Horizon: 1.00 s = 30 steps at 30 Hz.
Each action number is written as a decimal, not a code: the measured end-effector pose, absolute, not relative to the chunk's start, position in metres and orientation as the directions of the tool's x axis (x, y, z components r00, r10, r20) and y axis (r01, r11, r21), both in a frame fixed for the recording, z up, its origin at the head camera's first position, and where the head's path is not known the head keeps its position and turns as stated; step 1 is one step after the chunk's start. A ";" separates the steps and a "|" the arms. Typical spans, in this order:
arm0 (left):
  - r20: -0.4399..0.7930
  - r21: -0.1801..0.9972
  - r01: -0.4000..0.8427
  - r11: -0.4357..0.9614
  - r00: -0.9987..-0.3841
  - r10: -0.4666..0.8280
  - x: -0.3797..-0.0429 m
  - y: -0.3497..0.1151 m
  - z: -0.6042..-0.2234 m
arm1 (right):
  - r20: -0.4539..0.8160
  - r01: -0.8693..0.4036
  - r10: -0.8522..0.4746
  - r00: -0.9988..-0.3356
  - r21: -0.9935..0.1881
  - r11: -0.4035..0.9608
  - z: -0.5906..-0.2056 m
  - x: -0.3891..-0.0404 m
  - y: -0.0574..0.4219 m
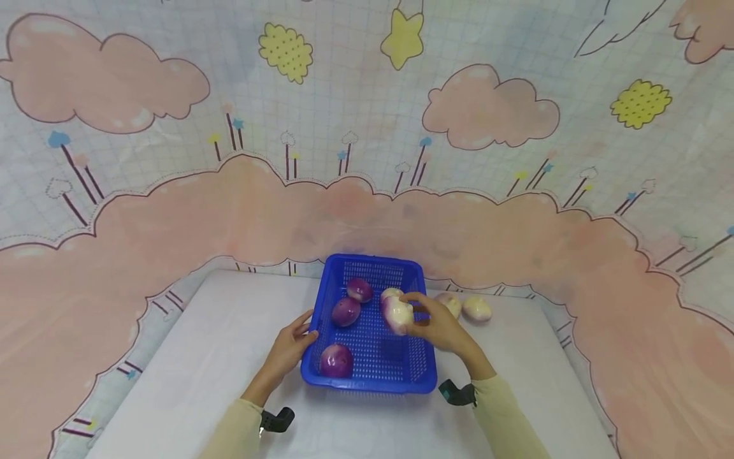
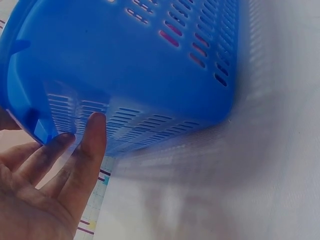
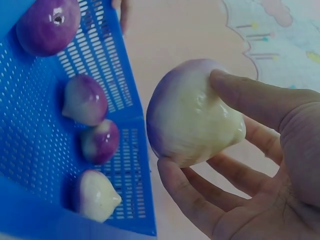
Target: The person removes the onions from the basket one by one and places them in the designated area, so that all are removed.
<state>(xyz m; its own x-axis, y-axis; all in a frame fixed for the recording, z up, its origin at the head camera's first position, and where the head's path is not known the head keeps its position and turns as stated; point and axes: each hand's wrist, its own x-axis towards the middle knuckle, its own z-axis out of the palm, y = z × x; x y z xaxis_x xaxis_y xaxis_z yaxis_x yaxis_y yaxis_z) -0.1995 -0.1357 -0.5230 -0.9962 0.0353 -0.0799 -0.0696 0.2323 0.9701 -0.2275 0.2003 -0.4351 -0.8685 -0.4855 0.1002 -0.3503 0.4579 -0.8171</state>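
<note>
My right hand [image 1: 440,325] pinches a glossy purple-and-white onion [image 3: 192,112] between thumb and fingers. In the head view the onion overlaps the right half of the blue plastic basket [image 1: 378,386]; its pale side with a pointed tip shows in the right wrist view. My left hand [image 1: 288,349] holds the basket's left rim, thumb at the edge and fingers along the outer slotted wall. Inside lie three purple onions: one [image 1: 336,361] at the near left corner, two [image 1: 346,312] [image 1: 359,289] side by side farther back. A paler onion [image 3: 97,196] lies there too, partly hidden behind the held one in the head view.
Two pale onions lie on the white tabletop [image 1: 218,357] right of the basket; one [image 1: 477,309] shows fully, the other [image 1: 450,303] is partly behind my right hand. A patterned cloth [image 1: 355,217] with clouds and stars hangs behind the table.
</note>
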 end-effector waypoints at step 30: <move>-0.067 0.969 -0.057 0.241 -0.997 0.034 -0.199 -0.138 -0.527 | 0.247 -0.284 -0.141 -0.959 -0.805 0.521 -0.455 -0.207 0.266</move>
